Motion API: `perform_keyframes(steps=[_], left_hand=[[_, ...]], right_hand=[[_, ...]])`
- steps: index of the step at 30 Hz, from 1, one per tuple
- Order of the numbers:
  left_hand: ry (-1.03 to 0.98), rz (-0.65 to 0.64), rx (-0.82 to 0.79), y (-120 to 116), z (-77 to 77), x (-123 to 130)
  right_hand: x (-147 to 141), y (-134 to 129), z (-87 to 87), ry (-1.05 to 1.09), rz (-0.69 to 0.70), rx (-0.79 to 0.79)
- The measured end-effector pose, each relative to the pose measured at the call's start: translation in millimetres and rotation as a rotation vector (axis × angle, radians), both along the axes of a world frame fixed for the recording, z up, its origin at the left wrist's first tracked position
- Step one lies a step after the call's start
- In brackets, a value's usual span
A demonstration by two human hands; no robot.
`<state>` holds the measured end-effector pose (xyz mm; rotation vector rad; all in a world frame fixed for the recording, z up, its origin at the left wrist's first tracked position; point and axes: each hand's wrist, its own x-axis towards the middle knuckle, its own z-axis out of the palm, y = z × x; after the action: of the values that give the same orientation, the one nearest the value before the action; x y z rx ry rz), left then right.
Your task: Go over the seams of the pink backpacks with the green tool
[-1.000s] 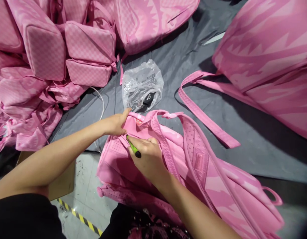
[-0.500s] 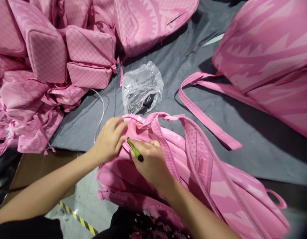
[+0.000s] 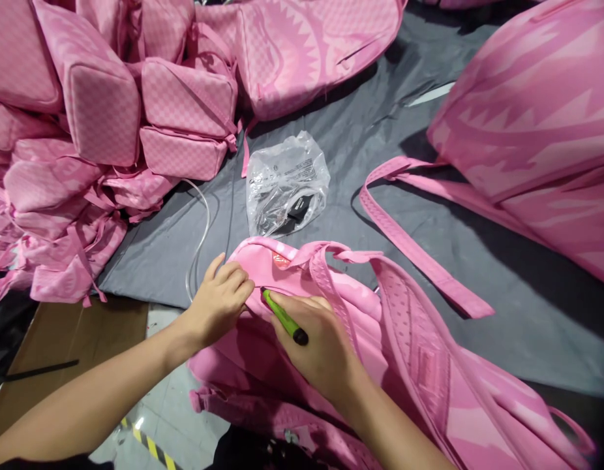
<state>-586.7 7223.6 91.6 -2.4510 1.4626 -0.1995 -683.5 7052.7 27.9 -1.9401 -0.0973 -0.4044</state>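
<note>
A pink backpack (image 3: 346, 287) lies in front of me at the table's edge, its straps uppermost and its top end to the left. My right hand (image 3: 316, 346) is closed around a green pen-shaped tool (image 3: 285, 316) with a black rear end. The tool's dark tip meets a dark seam or zip line on the bag; its exact kind is unclear. Just left of that tip, my left hand (image 3: 221, 303) has its fingers curled down onto the bag's edge, pinching the fabric. Its thumb is largely hidden.
Several pink bags (image 3: 104, 111) are heaped at the left. A clear plastic bag (image 3: 287, 183) with a black item inside lies beyond the backpack. Another pink backpack (image 3: 537, 130) stands at the right, its strap (image 3: 424, 241) trailing over the grey table cover (image 3: 341, 137).
The tool and my right hand have shifted slightly right and down in the picture. My left hand's fingers are more curled onto the fabric. The whole view has shifted a little too.
</note>
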Motion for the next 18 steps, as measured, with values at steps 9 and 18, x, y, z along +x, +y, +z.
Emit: perform_keyframes(steps=[9,18], left_hand=[[-0.042,-0.090,-0.245,15.5,-21.6,7.1],[0.163,-0.097,-0.335,18.1,-16.5,7.1]], right_hand=[[-7.8,-4.2,-1.9,-0.080,-0.052,0.119],[-4.4,-1.3,1.3,-0.060,-0.081,0.092]])
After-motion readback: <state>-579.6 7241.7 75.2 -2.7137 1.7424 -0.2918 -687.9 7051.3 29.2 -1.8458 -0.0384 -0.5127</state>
